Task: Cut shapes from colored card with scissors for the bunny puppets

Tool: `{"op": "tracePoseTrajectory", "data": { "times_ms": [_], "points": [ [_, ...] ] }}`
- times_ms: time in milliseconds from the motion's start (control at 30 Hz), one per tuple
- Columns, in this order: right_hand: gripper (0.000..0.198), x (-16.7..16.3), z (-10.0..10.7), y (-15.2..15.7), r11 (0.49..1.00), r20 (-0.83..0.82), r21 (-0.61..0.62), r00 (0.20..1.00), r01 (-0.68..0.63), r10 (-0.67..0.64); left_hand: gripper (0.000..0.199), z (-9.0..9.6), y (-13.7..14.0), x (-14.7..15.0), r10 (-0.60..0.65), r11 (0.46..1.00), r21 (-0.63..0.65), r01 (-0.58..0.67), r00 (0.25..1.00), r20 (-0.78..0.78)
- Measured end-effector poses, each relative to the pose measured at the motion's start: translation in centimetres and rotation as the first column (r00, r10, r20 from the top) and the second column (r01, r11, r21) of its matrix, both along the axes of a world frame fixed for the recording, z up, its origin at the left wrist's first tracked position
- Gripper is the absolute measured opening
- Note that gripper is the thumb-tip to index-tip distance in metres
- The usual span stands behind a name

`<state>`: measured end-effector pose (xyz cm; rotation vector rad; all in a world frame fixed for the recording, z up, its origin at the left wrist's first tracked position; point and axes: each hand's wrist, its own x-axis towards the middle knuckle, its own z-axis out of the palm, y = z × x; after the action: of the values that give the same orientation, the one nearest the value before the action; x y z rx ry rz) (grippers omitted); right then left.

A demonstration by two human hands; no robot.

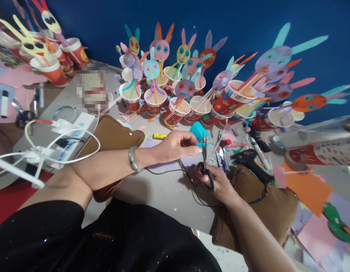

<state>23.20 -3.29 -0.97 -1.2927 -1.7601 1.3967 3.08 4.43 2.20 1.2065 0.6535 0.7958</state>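
Between the thumb and fingers of my left hand is pinched a piece of turquoise paper. My right hand has its fingers in the black handles of a pair of scissors. The blades point upward and meet the lower edge of the paper near my left fingertips. Whether they have cut through it I cannot tell. Under my hands lies a sheet of lilac paper. A yellow marker-like tube rests just beyond my left hand.
Paper cups with paper rabbit heads line the blue wall. A black glue gun lies at right by a brown cushion, its cable crossing the table. Left are a white power strip and another brown cushion. Orange paper lies far right.
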Motion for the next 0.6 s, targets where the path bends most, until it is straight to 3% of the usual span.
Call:
{"op": "tracePoseTrajectory", "data": {
  "times_ms": [600],
  "points": [
    [0.062, 0.13, -0.07, -0.05, 1.000, -0.010, 0.028, 1.000, 0.002, -0.002, 0.029, 0.16, 0.20, -0.02, 0.017, 1.000, 0.001, -0.017, 1.000, 0.005]
  ]
}}
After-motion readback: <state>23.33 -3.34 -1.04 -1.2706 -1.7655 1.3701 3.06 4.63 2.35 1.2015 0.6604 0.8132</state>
